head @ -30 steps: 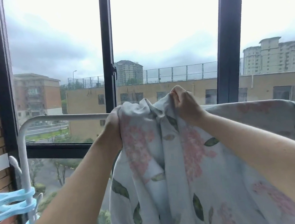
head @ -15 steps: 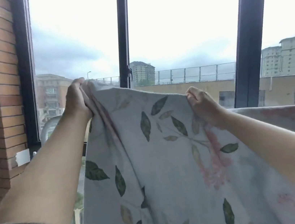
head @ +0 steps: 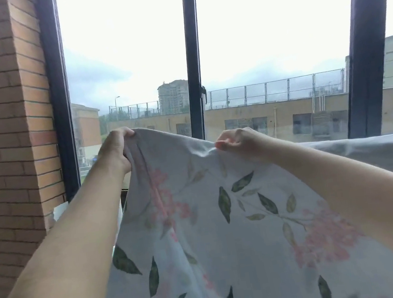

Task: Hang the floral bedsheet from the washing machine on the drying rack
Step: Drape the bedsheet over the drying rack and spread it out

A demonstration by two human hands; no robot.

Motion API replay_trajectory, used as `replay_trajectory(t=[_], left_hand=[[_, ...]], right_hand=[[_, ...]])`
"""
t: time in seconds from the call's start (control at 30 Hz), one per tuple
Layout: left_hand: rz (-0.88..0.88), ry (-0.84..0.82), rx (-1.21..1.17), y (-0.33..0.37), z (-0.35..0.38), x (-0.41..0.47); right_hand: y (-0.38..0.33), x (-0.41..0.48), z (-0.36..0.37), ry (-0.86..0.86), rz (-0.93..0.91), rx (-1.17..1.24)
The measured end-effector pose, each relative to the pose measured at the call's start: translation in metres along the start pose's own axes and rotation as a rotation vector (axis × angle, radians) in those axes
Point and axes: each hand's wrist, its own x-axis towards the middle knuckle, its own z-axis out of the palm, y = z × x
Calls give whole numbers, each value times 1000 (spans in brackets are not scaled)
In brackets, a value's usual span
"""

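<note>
The floral bedsheet point(head: 227, 233), pale with pink flowers and green leaves, is stretched up in front of me and fills the lower middle of the view. My left hand point(head: 115, 152) grips its top edge at the left, fingers curled over a bunched fold. My right hand point(head: 237, 141) pinches the same edge further right. Beyond my right arm the sheet runs on to the right at about the same height point(head: 379, 148). The drying rack is hidden behind the cloth.
A brick pillar point(head: 5, 125) stands close on the left. Directly ahead is a big window with dark frames point(head: 193, 73), buildings and a roof fence beyond it. A small white piece point(head: 60, 211) shows at the pillar's foot by my left forearm.
From a bunched clump held at the rack's rail, my hands moved apart and spread the sheet's top edge wide. The view shifted right, and the rack's white rail and blue clips dropped out of sight.
</note>
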Motion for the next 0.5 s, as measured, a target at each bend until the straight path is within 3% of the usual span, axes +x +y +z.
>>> replay_trajectory(t=[0.17,0.37,0.5], left_hand=[[-239,-231,58,0,-30,7],[-371,-383,420,-25,-41,12],[-356,-514,168,-30,-25,7]], right_hand=[[-29,19,15,8,21,-45],[-29,27,20,192,18,17],[-24,23,28,253,-13,37]])
